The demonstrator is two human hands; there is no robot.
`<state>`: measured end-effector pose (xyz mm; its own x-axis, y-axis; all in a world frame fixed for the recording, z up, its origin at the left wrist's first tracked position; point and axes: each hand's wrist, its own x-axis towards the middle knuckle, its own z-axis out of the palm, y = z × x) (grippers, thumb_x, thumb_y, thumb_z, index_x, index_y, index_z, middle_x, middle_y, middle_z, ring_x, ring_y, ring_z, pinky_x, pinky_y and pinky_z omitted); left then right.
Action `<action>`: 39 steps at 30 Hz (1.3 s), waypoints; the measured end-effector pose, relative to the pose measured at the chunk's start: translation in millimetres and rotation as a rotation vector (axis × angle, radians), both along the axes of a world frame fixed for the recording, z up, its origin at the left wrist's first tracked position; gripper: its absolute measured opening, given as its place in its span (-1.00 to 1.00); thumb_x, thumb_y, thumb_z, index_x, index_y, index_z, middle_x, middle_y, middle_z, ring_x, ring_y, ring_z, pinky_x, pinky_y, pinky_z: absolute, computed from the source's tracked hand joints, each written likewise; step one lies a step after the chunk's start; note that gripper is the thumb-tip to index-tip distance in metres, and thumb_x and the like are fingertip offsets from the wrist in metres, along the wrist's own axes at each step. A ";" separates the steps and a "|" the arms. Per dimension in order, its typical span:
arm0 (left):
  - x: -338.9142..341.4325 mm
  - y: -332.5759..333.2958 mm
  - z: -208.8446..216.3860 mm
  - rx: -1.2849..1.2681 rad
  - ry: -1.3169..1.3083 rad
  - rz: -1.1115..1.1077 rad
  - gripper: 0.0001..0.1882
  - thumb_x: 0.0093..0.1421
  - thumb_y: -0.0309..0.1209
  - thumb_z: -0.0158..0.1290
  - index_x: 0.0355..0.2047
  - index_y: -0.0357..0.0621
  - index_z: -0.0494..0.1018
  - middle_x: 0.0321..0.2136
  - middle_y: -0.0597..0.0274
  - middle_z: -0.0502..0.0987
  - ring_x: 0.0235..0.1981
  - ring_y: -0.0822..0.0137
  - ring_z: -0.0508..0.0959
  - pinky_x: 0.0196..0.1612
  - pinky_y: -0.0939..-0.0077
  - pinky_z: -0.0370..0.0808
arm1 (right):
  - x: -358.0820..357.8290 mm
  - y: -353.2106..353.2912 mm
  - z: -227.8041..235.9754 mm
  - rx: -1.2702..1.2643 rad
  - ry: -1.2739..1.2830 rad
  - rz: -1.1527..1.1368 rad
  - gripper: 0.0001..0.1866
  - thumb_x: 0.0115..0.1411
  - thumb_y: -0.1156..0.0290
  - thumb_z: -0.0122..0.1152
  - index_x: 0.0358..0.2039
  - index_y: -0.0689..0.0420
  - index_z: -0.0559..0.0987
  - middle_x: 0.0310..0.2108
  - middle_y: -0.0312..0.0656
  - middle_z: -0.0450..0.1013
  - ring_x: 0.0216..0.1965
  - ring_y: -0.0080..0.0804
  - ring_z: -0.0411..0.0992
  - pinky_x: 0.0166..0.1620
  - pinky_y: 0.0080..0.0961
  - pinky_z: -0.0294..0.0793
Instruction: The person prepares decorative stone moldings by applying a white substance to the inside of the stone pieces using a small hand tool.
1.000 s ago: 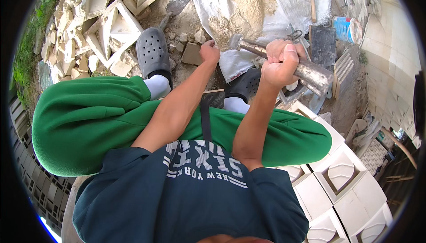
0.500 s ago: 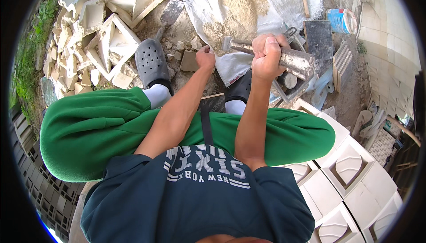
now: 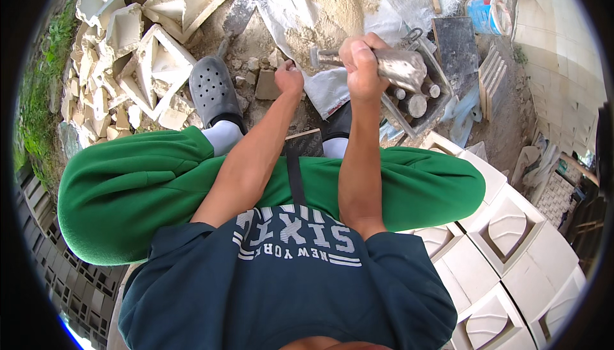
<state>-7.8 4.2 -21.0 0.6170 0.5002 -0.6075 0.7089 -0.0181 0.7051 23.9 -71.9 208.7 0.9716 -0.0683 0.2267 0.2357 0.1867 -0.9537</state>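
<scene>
My right hand point(image 3: 363, 72) is closed round a hammer-like tool point(image 3: 401, 70), held raised. Its thick, pale-crusted end points right and a narrow end with a small metal tip points left. My left hand point(image 3: 290, 79) is lower and to the left, its fingers curled together; whatever they hold, if anything, is hidden. Just left of it lies a tan square block point(image 3: 267, 85) among rubble. A white sack sheet point(image 3: 329, 91) reaches in between my hands, bearing a heap of sandy powder point(image 3: 342, 1) further off.
To the right stands a grey box point(image 3: 441, 62) with several round rods in it. A dark board point(image 3: 455, 44), a blue-and-white bucket point(image 3: 487, 16) and stacked slats point(image 3: 491, 85) lie beyond. Broken cream casts point(image 3: 157, 65) pile up at left, near a trowel point(image 3: 238, 17). Patterned blocks point(image 3: 505, 228) stand at lower right.
My right hand has moved left and slightly away from me with the tool, showing more of the box. My left hand has shifted slightly left and away. The whole view has shifted a little.
</scene>
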 end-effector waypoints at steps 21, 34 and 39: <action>-9.2 -4.4 6.9 0.030 -0.012 0.172 -0.77 0.03 -0.40 0.03 -0.31 -0.25 0.52 -0.40 0.06 0.57 -0.39 0.23 0.55 -0.26 0.41 0.45 | 14.2 7.9 -23.8 0.093 0.227 0.027 -0.77 0.02 0.48 -0.10 -0.73 0.10 0.18 -0.80 -0.38 0.08 -0.75 -0.65 -0.02 -0.66 -0.63 -0.04; 8.5 -10.3 39.3 0.175 -0.024 -0.368 -0.70 -0.01 -0.22 0.11 -0.46 -0.24 0.53 -0.50 0.06 0.55 -0.40 0.17 0.55 -0.27 0.36 0.44 | -20.2 -72.6 11.2 0.248 0.048 -0.472 -0.73 -0.04 0.51 -0.11 -0.77 0.04 0.08 -0.85 -0.37 0.02 -0.83 -0.64 -0.10 -0.74 -0.64 -0.08; 0.0 -11.4 25.3 0.142 0.047 -0.140 -0.68 0.00 -0.26 0.11 -0.34 -0.27 0.50 -0.40 0.05 0.55 -0.34 0.19 0.55 -0.22 0.36 0.43 | -16.5 -66.9 22.3 0.259 0.001 -0.463 -0.72 -0.05 0.52 -0.11 -0.78 0.05 0.07 -0.86 -0.36 0.02 -0.83 -0.63 -0.10 -0.73 -0.65 -0.07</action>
<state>-7.8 -7.1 4.3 0.6593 0.4942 -0.5666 0.7244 -0.2155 0.6549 7.4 -138.8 231.0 0.8266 -0.5440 0.1446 0.3482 0.2924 -0.8906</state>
